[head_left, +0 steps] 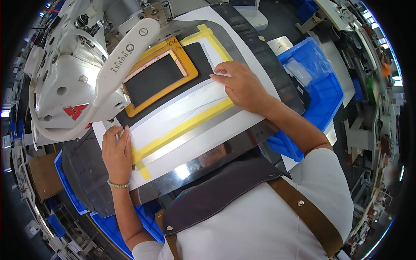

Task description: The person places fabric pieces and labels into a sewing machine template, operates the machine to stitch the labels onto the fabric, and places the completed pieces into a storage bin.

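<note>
Left hand: here (117, 151), fingers bent and bunched at the left end of the white sheet (186, 106); pinching or merely pressing, I can't tell.
Right hand: over at the other end (240, 84), fingertips close together at the sheet's edge; a firm grasp can't be confirmed.
White sheet: stretched between the two hands, along the near run of yellow tape (190, 121), with faint creases showing; best smoothed from the middle outward, I'd say, with even, light tension.
Yellow tape: a handy straight guide; square both ends to it before pressing down.
Orange frame: just beyond the sheet (161, 94), on the black pad (201, 56); worth not nudging.
White machine: its handle (125, 56) looms over the frame's left side, so keep knuckles low and clear.
</note>
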Motion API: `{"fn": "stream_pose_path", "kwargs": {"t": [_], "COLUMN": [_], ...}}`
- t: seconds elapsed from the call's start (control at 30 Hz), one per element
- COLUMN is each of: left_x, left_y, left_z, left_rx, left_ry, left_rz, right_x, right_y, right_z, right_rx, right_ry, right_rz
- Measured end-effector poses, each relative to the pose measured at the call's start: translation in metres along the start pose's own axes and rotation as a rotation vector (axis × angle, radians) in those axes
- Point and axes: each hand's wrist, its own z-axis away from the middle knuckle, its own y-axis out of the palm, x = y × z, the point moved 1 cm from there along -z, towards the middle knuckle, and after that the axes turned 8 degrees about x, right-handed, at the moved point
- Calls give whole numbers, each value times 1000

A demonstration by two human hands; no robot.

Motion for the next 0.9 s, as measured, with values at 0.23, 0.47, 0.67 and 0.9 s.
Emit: {"fn": "stream_pose_path", "kwargs": {"t": [0.23,0.47,0.67,0.9], "left_x": [2,9,15,18], "left_y": [3,0,6,8], "left_z": [1,17,10,10], "left_rx": [4,70,61,67], "left_ry": [15,-19,-21,-19], "left_rz": [56,93,81,71], "right_x": [1,-64,-266,-374], "right_y": [-1,-53,-100,-11], "right_z": [7,13,157,316], "right_rx": [-20,-452,48,417], "right_ry": [14,108,953,1471], "right_rz": [38,131,285,223]}}
